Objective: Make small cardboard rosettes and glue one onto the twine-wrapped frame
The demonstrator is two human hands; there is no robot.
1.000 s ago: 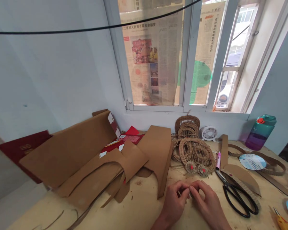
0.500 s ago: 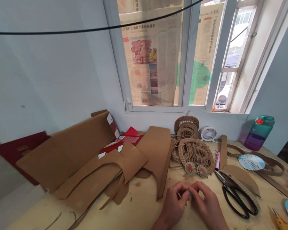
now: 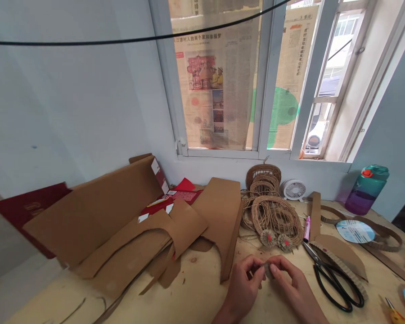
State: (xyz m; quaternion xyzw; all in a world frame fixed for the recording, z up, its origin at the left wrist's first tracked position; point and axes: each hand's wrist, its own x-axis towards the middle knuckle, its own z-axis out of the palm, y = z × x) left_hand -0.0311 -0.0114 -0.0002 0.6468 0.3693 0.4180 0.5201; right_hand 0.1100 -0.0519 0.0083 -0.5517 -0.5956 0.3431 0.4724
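Observation:
My left hand (image 3: 243,285) and my right hand (image 3: 292,288) meet low in the picture over the wooden table (image 3: 202,292). Both are pinched, fingertips together, on a small greyish cardboard piece (image 3: 267,270) held between them. Just beyond my fingers lie two small rolled cardboard discs with red centres (image 3: 276,238), at the front of a pile of woven cardboard-strip loops (image 3: 273,213). Black scissors (image 3: 334,279) lie to the right of my right hand.
Large brown cardboard offcuts (image 3: 121,229) and red card cover the table's left half. A small white fan (image 3: 294,189), a pink marker (image 3: 307,227), corrugated strips (image 3: 374,231), a round blue-printed disc (image 3: 354,230) and a teal-purple bottle (image 3: 366,189) stand right. An orange-handled tool (image 3: 396,315) is at the corner.
My hands stay together at the same place on the small piece; the fingers shift slightly. The view has drifted a little.

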